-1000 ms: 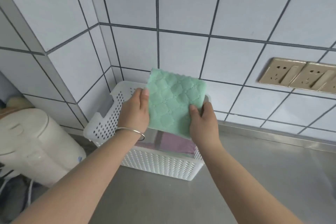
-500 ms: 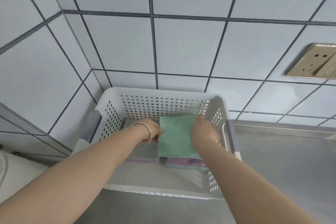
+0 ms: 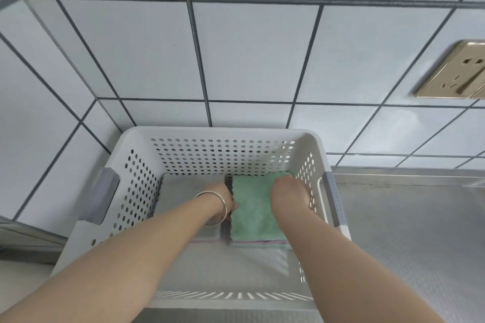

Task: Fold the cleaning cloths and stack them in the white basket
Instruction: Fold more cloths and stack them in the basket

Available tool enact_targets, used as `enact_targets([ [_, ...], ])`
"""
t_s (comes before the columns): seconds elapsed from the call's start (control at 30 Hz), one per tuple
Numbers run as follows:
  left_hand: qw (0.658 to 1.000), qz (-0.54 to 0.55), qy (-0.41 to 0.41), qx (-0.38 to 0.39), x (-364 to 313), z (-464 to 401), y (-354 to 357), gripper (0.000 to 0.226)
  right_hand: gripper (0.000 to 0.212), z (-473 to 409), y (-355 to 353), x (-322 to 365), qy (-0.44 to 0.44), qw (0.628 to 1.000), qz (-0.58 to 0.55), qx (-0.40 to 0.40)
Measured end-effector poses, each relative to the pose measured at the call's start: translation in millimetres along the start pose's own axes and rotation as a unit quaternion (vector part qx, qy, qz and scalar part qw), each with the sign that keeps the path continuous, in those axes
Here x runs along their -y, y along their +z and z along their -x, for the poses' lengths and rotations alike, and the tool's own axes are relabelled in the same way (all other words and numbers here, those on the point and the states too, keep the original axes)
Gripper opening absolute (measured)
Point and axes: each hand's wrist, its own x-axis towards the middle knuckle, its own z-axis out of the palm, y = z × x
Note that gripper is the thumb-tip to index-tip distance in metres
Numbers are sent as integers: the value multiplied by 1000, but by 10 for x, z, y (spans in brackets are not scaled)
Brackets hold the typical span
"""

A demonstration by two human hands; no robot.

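I see the green cloth point(image 3: 253, 208) lying flat and folded inside the white basket point(image 3: 215, 132), on the right side of its floor. It sits on top of a small stack, and a pink edge point(image 3: 258, 243) peeks out under it at the near side. Beside it, on the left of the basket floor, lies a grey cloth point(image 3: 189, 186). Both of my arms reach down into the basket. My left hand point(image 3: 227, 200) is at the left edge of the green cloth and touches it, but I cannot tell if the fingers pinch it or just press, because the wrist hides them. A silver bracelet point(image 3: 214, 198) rings that wrist. My right hand point(image 3: 290, 191) is at the right edge of the cloth, next to the basket wall, and its fingers are hidden too, so I cannot tell how they lie. The basket stands on a shiny metal counter point(image 3: 409, 231), tight against the tiled wall point(image 3: 252, 55). A gold wall socket point(image 3: 456, 71) is up on the right.
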Motion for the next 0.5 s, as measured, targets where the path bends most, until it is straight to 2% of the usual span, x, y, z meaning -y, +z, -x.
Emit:
enact_targets([
  [0.2,999,-43,21,6,4,-46,47,34,36,43,40,20,-20,999,14,29],
  [0.3,997,-34,39,-60,-18,30,49,37,34,73,21,20,-38,998,24,42],
  [0.4,972,-81,115,-190,-87,184,-11,47,38,56,39,53,-50,998,10,24],
  [0.43,960,-119,152,-203,-113,205,-5,53,41,46,70,63,-57,998,7,13],
  [0.5,936,-196,229,-180,-156,181,69,68,47,39,126,85,-71,997,24,2],
])
